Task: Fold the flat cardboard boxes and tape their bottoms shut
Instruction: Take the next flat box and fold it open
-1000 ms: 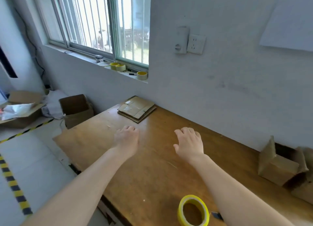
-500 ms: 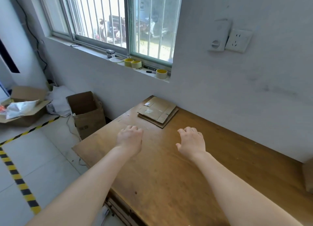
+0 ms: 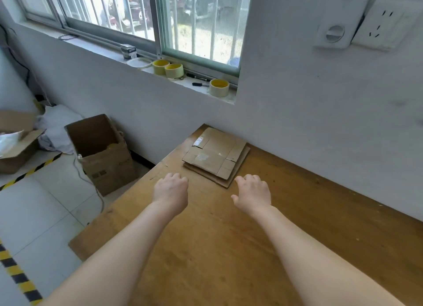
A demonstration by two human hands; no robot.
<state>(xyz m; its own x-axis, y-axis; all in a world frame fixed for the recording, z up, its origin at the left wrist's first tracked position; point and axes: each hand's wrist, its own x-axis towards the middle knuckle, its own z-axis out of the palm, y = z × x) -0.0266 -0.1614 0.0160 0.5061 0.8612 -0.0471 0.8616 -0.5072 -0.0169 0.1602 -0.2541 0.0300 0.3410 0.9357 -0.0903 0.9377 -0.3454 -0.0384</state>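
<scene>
Neither grip holds anything. The left hand [image 3: 170, 191] and right hand [image 3: 251, 192] hover palm-down over the counter [image 3: 229, 248], fingers loosely curled and thumbs slack. Both sit just short of the stack [image 3: 216, 155] — the left off its near-left corner, the right by its near-right corner, and whether a fingertip touches the cardboard I cannot tell. The stack is flat brown cardboard boxes, squarish, with slit flaps and glossy patches of clear tape on the top sheet. It lies at the counter's far-left corner, close to the pale, matte wall. The counter is smooth yellowish-brown wood, lightly scuffed. Above and behind the stack, a sill [image 3: 229, 97] carries three rolls [image 3: 219, 87] of cream tape with yellow cores — round and squat — and dark pens [image 3: 198, 77]. Left of the stack, down on the tiled floor, stands an open brown carton [image 3: 100, 150].
</scene>
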